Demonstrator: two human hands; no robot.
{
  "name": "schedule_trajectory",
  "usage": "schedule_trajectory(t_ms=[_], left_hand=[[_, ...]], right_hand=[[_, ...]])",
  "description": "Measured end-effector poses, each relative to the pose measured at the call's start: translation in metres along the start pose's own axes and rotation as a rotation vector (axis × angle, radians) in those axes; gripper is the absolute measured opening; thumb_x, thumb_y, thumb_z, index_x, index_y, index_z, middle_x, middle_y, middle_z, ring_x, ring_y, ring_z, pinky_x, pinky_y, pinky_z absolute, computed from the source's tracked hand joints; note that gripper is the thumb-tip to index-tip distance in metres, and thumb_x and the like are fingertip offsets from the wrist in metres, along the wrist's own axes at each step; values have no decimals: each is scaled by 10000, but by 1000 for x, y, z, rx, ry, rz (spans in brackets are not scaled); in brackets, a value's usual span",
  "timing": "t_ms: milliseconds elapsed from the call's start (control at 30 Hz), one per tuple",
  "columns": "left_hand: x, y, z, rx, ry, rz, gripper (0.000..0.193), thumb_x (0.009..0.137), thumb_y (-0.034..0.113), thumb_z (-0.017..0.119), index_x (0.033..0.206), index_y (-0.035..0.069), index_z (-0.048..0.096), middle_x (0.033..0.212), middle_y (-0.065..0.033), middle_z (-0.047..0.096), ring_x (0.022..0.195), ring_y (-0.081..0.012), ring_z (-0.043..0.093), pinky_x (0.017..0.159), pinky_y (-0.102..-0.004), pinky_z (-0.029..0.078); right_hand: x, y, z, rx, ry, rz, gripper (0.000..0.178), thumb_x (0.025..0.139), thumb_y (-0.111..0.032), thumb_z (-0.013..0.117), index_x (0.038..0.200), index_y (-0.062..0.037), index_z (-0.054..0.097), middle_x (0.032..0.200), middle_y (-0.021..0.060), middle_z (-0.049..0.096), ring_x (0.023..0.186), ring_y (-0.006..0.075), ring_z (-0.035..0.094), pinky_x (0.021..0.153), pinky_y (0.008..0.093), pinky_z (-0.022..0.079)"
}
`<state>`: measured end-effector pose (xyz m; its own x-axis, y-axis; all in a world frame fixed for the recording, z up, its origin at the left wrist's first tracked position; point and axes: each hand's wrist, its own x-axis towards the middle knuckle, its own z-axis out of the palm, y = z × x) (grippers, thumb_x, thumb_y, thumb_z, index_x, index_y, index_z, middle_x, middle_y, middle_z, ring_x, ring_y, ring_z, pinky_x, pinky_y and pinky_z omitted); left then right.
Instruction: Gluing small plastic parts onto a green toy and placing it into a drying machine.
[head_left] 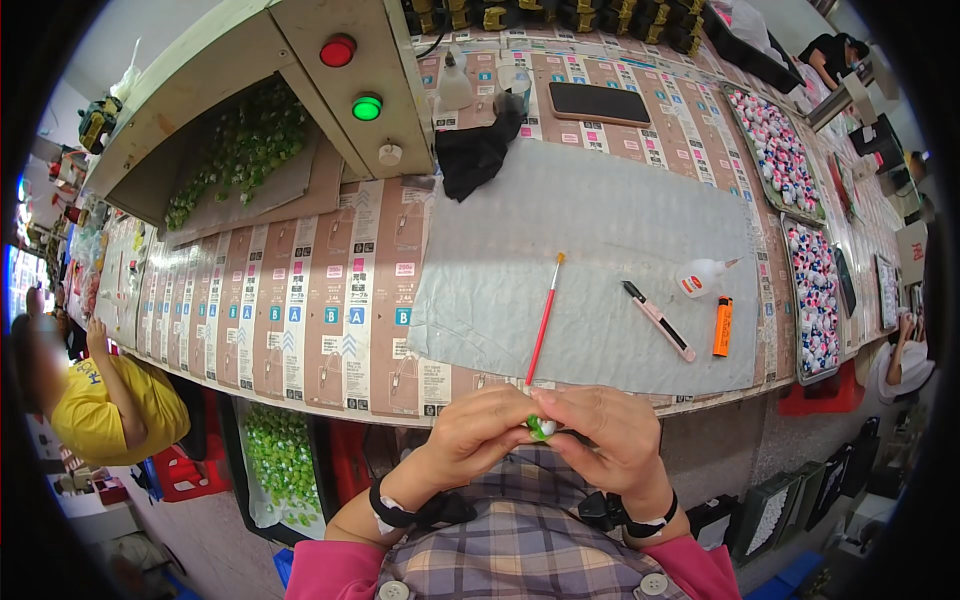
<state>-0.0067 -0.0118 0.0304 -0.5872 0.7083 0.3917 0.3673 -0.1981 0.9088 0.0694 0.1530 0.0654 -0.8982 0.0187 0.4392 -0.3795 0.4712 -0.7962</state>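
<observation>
In front of my chest, at the table's near edge, both hands meet around a small green and white piece (542,428). My left hand (475,428) pinches it from one side and my right hand (608,428) from the other, the fingers partly hiding it. Just beyond the fingertips lies a thin paintbrush (546,318) with a red handle, on a grey sheet (480,255). To the right on that sheet are a pink and black pen-shaped tool (660,322), a white squeeze bottle (702,278) with a thin tip, and an orange stick (722,328).
A metal machine (350,60) stands back left, green pieces (240,150) in its opening. Behind the sheet lie a black cloth (482,155) and phone (600,103). Trays of coloured pieces (813,295) line the right. Below left sits a bin (234,470); a person (120,405) sits beyond.
</observation>
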Motion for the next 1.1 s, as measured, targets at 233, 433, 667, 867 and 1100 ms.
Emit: schedule_trajectory(t_ms=[233, 433, 667, 867, 1100], left_hand=[[-2, -1, 1, -1, 12, -19, 240, 764, 8, 620, 1002, -3, 593, 871, -116, 616, 773, -274, 597, 689, -334, 459], [-1, 1, 0, -7, -1, -34, 240, 777, 16, 611, 1014, -4, 586, 880, -115, 614, 784, -276, 595, 701, -333, 457], [-1, 0, 0, -13, -5, -41, 247, 774, 10, 609, 1018, -6, 581, 866, -115, 607, 778, -273, 588, 692, -338, 454], [0, 2, -1, -7, -9, -54, 252, 773, 9, 607, 1023, -2, 580, 863, -110, 606, 783, -273, 588, 701, -340, 453], [1, 2, -1, 3, -18, -72, 257, 774, 17, 609, 1030, 4, 580, 859, -109, 606, 792, -273, 590, 717, -340, 455]], right_hand=[[-2, 0, 3, -3, 23, 20, 331, 706, -33, 669, 1031, 2, 618, 927, 119, 652, 831, 251, 645, 716, 326, 516], [-3, 0, 4, -4, 23, 40, 336, 707, -32, 667, 1039, -6, 618, 942, 120, 652, 839, 251, 644, 714, 318, 510], [-5, 0, 5, 13, 22, 75, 347, 712, -36, 662, 1055, -14, 612, 972, 127, 648, 845, 258, 642, 712, 314, 506], [-4, -1, 4, 23, 11, 88, 338, 718, -38, 657, 1051, -12, 611, 989, 133, 645, 854, 263, 641, 716, 317, 505], [-5, -1, 4, 36, 2, 110, 335, 723, -37, 653, 1054, -8, 605, 1003, 132, 642, 860, 265, 640, 722, 317, 504]])
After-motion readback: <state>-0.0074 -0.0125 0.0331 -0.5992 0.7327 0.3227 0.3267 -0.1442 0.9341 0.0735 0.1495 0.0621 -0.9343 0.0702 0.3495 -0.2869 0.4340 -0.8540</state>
